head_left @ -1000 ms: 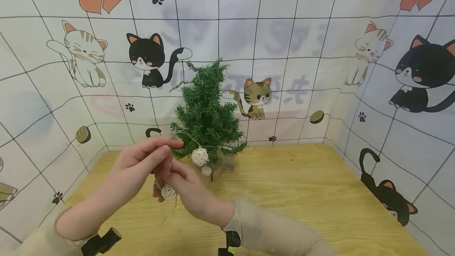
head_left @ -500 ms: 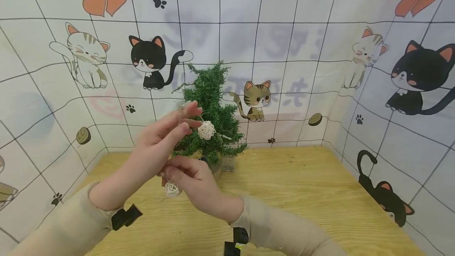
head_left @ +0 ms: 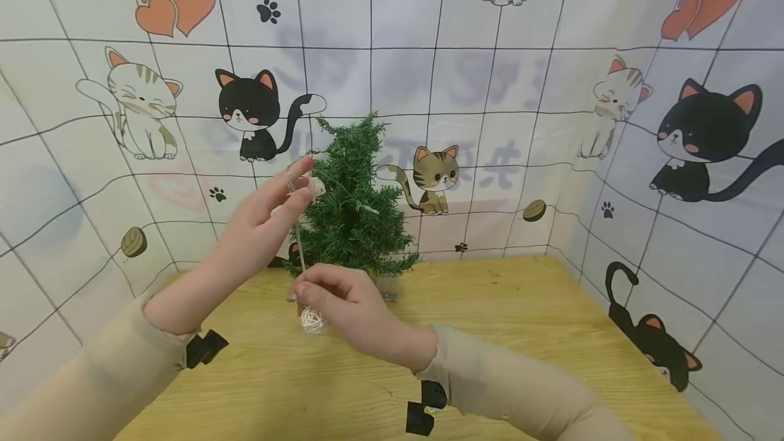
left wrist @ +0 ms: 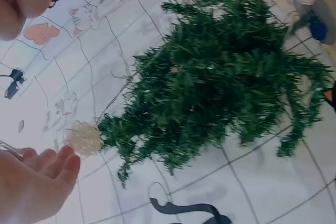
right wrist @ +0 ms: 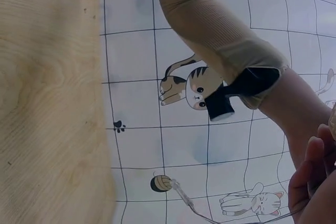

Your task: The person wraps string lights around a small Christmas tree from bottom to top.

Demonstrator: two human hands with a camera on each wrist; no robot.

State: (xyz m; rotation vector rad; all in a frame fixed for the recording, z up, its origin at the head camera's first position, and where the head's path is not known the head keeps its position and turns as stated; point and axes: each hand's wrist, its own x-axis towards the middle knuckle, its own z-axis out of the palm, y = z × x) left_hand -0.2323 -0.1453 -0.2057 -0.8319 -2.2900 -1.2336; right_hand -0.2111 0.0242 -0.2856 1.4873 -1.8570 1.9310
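In the head view, a string light with white wicker balls runs between the two hands. My left hand [head_left: 266,220] is raised at the tree's upper left, with the string passing over its fingers and a white wicker ball [head_left: 316,187] at its fingertips. Lower down, my right hand [head_left: 343,301] pinches the string [head_left: 300,247], and another wicker ball [head_left: 312,320] hangs just below its fingers. A small green artificial Christmas tree [head_left: 352,209] stands behind the hands. A clear end piece [right wrist: 181,191] of the string dangles in the right wrist view.
The wooden tabletop [head_left: 502,332] lies under the hands. A white cloth wall [head_left: 478,87] printed with cats and grid lines encloses its back and sides. A small clear box [head_left: 387,288] sits beside the tree's base.
My left hand has risen from beside the right hand to the tree's upper left, drawing out a length of string. My right hand has shifted slightly right, still pinching the string.
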